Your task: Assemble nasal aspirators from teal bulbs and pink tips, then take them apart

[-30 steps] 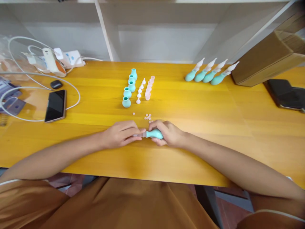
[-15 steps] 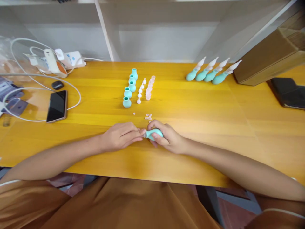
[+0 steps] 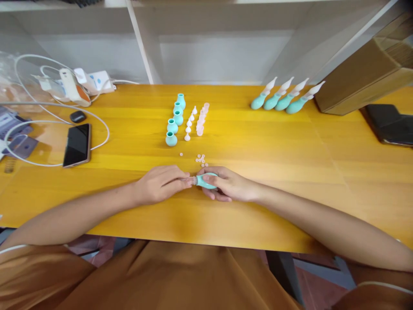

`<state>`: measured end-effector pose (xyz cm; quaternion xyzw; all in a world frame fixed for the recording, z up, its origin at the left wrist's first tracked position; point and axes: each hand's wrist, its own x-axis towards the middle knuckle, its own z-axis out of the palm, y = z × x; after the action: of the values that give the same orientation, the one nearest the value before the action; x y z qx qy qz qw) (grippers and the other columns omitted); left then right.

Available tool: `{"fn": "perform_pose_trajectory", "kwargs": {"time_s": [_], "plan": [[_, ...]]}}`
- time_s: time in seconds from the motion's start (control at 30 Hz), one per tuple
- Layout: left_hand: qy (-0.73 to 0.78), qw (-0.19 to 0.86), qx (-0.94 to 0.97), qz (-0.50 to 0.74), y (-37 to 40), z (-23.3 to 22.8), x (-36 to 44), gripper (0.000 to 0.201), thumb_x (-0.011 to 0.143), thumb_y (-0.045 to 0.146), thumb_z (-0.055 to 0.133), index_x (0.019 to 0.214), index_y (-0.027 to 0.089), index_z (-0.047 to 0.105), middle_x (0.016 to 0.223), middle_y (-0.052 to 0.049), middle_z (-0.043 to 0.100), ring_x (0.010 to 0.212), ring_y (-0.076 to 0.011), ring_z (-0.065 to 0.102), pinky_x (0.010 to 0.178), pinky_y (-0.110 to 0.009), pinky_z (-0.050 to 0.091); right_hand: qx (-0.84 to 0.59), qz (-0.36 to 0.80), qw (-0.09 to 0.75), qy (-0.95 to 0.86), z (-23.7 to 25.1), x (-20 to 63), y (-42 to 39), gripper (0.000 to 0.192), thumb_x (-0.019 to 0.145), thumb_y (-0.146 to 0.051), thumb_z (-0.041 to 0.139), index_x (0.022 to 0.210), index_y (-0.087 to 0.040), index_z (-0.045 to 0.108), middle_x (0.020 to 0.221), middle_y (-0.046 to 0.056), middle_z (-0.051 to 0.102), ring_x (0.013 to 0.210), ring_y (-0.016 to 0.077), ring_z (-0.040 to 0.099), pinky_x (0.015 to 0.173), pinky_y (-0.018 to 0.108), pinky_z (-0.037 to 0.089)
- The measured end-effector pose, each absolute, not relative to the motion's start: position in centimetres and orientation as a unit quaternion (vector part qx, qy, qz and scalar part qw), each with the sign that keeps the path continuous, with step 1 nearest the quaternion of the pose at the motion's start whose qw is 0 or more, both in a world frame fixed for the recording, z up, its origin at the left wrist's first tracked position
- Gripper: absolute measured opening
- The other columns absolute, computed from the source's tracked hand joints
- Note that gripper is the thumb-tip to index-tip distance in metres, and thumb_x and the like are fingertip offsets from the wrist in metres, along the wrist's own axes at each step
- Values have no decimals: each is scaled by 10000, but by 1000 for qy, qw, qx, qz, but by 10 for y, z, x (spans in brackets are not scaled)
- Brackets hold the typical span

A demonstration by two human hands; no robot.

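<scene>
My right hand [image 3: 230, 186] grips a teal rubber bulb [image 3: 204, 181] lying sideways low over the yellow table [image 3: 290, 163]. My left hand [image 3: 161, 184] pinches the pale tip piece at the bulb's left end; my fingers hide most of it. Just beyond my hands lie several tiny pink discs [image 3: 201, 159]. Farther back stand a row of teal bulbs [image 3: 174, 121], a row of small white cones [image 3: 190, 124] and a row of clear pink caps [image 3: 201, 119]. Several assembled teal pieces with white tips [image 3: 285, 99] lie at the back right.
A black phone [image 3: 76, 144] lies at the left with white cables [image 3: 48, 112], a power strip [image 3: 93, 81] and a small black case [image 3: 78, 116]. A cardboard box [image 3: 364, 73] and a dark flat device [image 3: 390, 125] sit at the right. White shelving stands behind the table.
My right hand has rolled over the bulb, fingers now lying across its top. My left fingertips stay pinched at the bulb's tip. Nothing else on the table moved.
</scene>
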<state>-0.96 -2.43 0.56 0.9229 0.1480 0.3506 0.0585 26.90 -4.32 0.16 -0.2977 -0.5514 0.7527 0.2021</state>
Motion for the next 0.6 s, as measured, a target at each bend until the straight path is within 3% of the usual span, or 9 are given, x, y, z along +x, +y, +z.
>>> {"fn": "perform_pose_trajectory", "kwargs": {"time_s": [0.1, 0.37, 0.6], "plan": [[140, 17, 913, 384, -20, 1, -9, 81, 1014, 235, 790, 1077, 212, 746, 1017, -53, 839, 822, -150, 796, 748, -247, 639, -308, 734, 219, -565, 2, 267, -42, 474, 1018, -617, 696, 1092, -156, 616, 768, -32, 667, 429, 31, 419, 419, 202, 311], [144, 107, 910, 373, -21, 3, -8, 123, 1008, 221, 799, 1116, 201, 744, 1024, -60, 838, 856, -139, 817, 805, -219, 660, -378, 611, 240, -652, 1, 263, -50, 274, 966, -419, 729, 1055, -165, 676, 679, -60, 579, 489, 76, 470, 468, 215, 391], [171, 193, 893, 370, -27, 11, -3, 67, 999, 199, 805, 1040, 195, 752, 1008, -60, 834, 865, -130, 817, 785, -206, 664, -343, 435, 299, -777, -7, 267, -46, 195, 977, -336, 695, 1037, -156, 739, 853, 36, 768, 684, 121, 635, 640, 229, 499]]}}
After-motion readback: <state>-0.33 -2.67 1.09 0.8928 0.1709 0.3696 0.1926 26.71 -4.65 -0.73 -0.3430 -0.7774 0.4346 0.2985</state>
